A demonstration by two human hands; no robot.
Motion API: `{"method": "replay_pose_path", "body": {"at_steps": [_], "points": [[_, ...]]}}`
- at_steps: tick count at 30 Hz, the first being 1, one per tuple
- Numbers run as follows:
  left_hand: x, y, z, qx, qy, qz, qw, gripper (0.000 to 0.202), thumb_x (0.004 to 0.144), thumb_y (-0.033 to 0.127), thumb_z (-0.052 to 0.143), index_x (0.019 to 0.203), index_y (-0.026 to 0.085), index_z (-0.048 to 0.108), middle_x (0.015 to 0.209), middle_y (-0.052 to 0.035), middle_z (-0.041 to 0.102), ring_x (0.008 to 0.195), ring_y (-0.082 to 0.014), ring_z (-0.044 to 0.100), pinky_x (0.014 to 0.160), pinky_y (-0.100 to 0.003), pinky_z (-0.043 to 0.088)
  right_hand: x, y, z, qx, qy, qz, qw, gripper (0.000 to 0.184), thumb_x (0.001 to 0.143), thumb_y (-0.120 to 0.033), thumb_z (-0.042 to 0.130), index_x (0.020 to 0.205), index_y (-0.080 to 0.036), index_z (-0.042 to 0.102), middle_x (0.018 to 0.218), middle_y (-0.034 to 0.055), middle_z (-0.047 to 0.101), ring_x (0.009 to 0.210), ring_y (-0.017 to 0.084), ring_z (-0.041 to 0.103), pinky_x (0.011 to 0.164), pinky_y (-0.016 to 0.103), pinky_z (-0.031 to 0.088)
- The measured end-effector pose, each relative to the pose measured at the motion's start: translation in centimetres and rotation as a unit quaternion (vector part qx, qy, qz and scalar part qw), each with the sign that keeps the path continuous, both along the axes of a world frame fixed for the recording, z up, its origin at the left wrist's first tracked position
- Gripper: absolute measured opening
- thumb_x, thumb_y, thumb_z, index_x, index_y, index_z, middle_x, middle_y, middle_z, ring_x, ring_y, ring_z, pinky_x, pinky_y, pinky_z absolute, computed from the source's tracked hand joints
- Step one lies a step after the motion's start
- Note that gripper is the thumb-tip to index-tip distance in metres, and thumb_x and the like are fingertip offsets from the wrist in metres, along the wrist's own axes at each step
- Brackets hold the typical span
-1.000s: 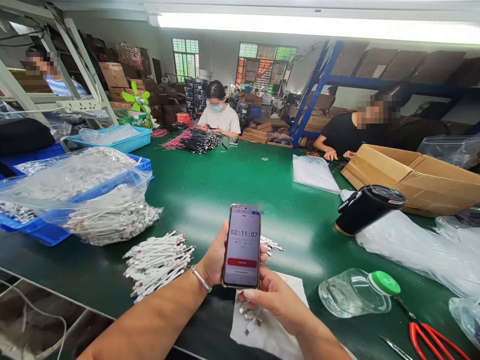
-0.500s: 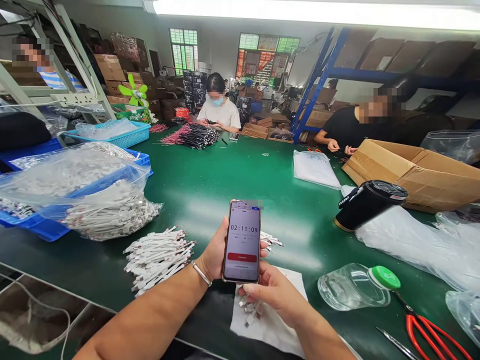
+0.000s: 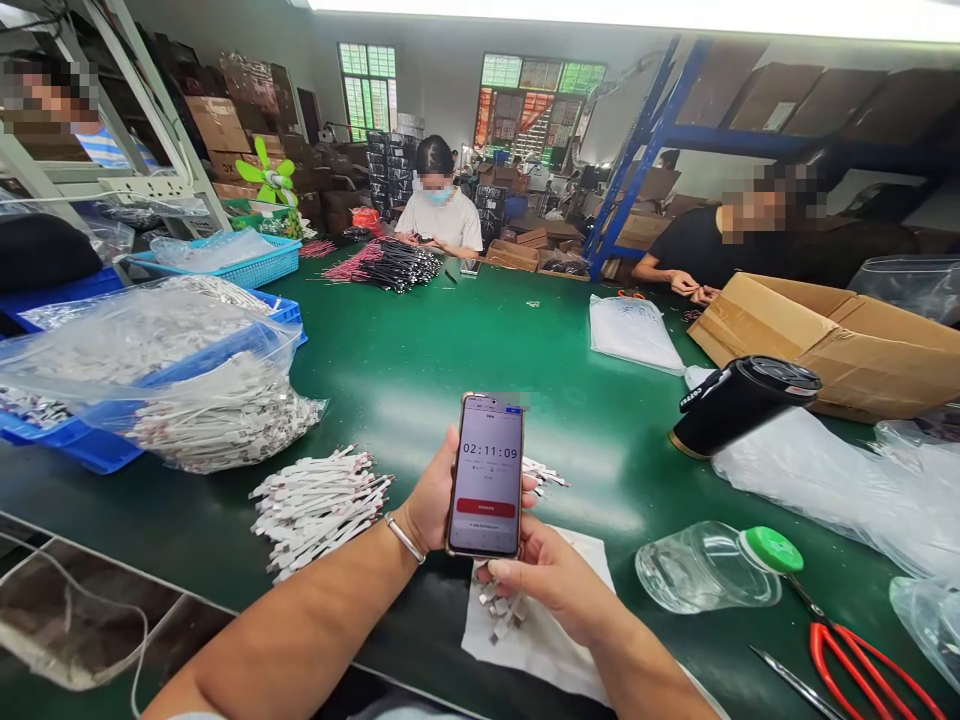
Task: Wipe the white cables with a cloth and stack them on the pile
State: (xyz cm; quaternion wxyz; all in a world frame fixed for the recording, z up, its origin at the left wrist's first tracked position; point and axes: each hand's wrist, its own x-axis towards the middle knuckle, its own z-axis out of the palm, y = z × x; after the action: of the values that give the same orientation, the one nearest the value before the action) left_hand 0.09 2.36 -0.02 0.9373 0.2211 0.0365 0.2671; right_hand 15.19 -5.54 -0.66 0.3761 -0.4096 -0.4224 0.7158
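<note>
My left hand point(image 3: 435, 495) is wrapped round a smartphone point(image 3: 486, 480), its fingertips showing at the far edge. The screen faces me with 02:11:09 and a red bar. My right hand point(image 3: 559, 575) is closed at the phone's lower right corner, thumb bent below it. Some of its fingers are hidden behind the phone, so what they grip does not show. Beneath that hand, several short white cables with plugs point(image 3: 506, 615) lie on a white sheet point(image 3: 532, 660). A heap of white cables point(image 3: 322, 505) is left of the phone. A few more white cables point(image 3: 546, 473) lie just beyond it.
Left stand a blue tray point(image 3: 112, 455) and a clear bag of white cables point(image 3: 225, 415). To the right are a black cup point(image 3: 739, 405), a green-capped bottle point(image 3: 709, 570), red-handled pliers point(image 3: 847, 650), tweezers point(image 3: 791, 680) and a cardboard box point(image 3: 795, 330). Co-workers sit around the green table point(image 3: 465, 335).
The view has shifted slightly. Both hands stay at the phone, and the time on its screen reads the same. The co-worker at right has moved their hands a little.
</note>
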Motion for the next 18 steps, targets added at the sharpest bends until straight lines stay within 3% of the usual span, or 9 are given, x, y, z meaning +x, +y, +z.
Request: {"method": "replay_pose_path", "body": {"at_steps": [8,18], "points": [[0.04,-0.28,0.48,-0.001,0.015,0.01,1.0,0.087,0.081,0.072,0.013,0.119,0.005,0.055,0.109,-0.0205,0.062,0.098,-0.0298,0.06,0.083,-0.042,0.045,-0.28,-0.08,0.29,0.005,0.014,0.013,1.0,0.047,0.064,-0.035,0.077,0.104,-0.017,0.06,0.085,0.0046,0.068,0.077,0.017,0.063,0.064,0.027,0.044],[-0.27,-0.3,0.44,0.027,-0.009,0.024,0.999,0.086,0.082,0.071,0.016,0.118,0.003,0.054,0.111,-0.0209,0.062,0.099,-0.0296,0.06,0.084,-0.043,0.045,-0.96,-0.28,0.97,0.02,-0.009,-0.007,1.0,0.052,0.064,-0.039,0.077,0.109,-0.02,0.06,0.103,0.0071,0.067,0.088,0.021,0.063,0.071,0.031,0.046]]}}
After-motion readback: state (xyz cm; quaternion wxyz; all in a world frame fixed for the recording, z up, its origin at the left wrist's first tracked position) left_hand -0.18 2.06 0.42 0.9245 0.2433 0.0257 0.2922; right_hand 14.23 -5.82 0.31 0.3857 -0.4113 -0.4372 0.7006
